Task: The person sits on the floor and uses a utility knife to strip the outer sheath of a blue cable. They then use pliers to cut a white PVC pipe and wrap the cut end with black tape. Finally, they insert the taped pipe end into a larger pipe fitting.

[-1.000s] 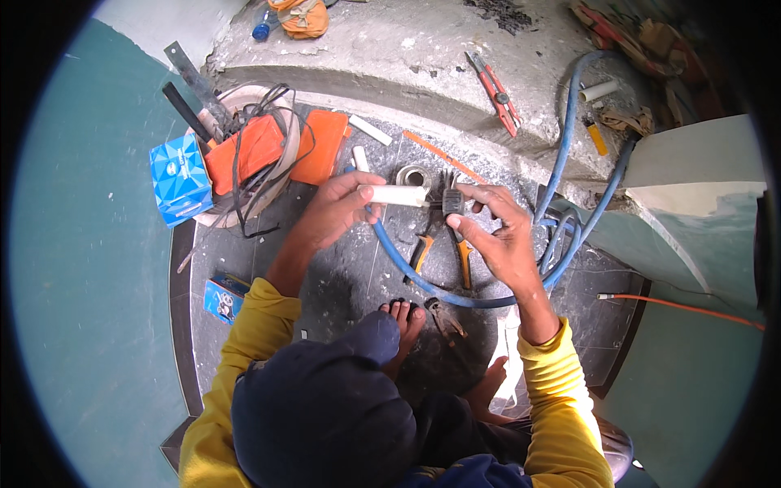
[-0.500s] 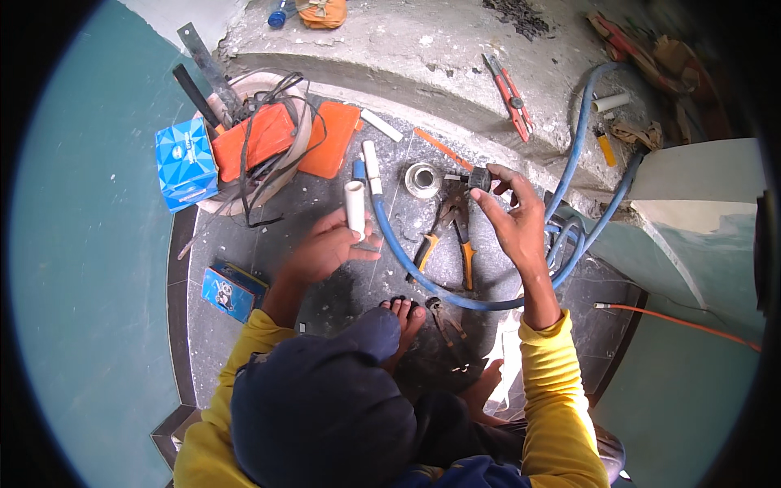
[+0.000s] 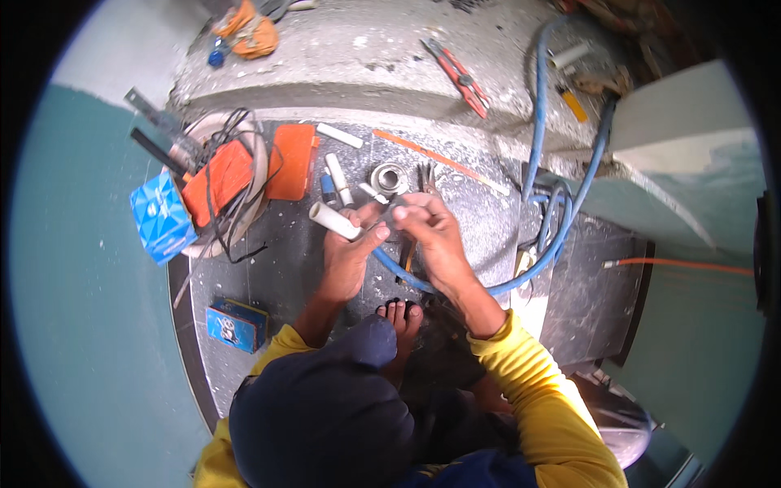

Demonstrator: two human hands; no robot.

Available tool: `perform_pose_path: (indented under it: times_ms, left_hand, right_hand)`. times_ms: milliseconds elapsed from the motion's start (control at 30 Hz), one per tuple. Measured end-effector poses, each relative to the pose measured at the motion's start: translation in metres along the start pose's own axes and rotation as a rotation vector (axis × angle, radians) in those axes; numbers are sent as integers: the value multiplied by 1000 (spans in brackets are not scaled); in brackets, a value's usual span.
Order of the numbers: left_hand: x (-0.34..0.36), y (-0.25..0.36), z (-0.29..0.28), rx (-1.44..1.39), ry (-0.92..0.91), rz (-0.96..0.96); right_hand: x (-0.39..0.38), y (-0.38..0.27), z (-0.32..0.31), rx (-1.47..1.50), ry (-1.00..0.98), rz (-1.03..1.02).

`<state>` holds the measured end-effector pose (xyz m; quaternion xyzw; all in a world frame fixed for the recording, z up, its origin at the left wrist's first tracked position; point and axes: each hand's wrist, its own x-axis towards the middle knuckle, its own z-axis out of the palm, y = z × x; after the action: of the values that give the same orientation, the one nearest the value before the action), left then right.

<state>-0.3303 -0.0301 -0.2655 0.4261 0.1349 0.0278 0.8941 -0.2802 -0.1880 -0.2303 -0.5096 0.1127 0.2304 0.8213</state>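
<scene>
My left hand (image 3: 346,264) is closed around a short white plastic pipe (image 3: 332,220), its open end pointing up and left. Close against it, my right hand (image 3: 439,248) pinches a small dark round piece (image 3: 390,213), blurred and mostly covered by fingers. A white stub (image 3: 372,192) sticks out above the fingers of both hands. Just beyond them lies a pale ring-shaped roll (image 3: 390,177). Pliers (image 3: 426,179) with orange and black handles lie under my right hand, largely hidden. A blue hose (image 3: 512,282) with a white end piece (image 3: 338,177) curves beneath my hands.
At left stands a bucket (image 3: 259,191) of tools, cables and an orange case, beside a blue box (image 3: 163,218). A smaller blue box (image 3: 236,325) lies nearer. Red-handled cutters (image 3: 457,77) rest on the concrete step (image 3: 325,85). A thin orange strip (image 3: 439,159) lies below it.
My right hand has come left and down with the dark piece, meeting my left hand. The white pipe has tilted to the left. The view has shifted, too.
</scene>
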Motion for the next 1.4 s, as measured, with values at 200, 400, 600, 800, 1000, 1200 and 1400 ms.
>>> perform_pose_path:
  times_ms: [200,400,600,800,1000,1200,1400]
  left_hand:
    - [-2,2,-13,78,51,-4]
    - [26,6,-23,236,30,-46]
    - [30,0,-9,138,74,-74]
    - [36,-3,-23,128,9,-71]
    - [36,-4,-23,144,65,-81]
    - [36,-1,-19,156,59,-95]
    - [38,1,-16,200,6,-95]
  right_hand:
    - [-1,22,1,-93,-104,84]
    - [48,12,-43,-960,98,-625]
    - [72,8,-47,-1116,-60,-689]
    - [76,18,-51,-1032,-19,-722]
    - [71,9,-51,-921,-30,-572]
    - [72,6,-45,-1032,-53,-706]
    - [90,10,-48,-1209,-112,-926]
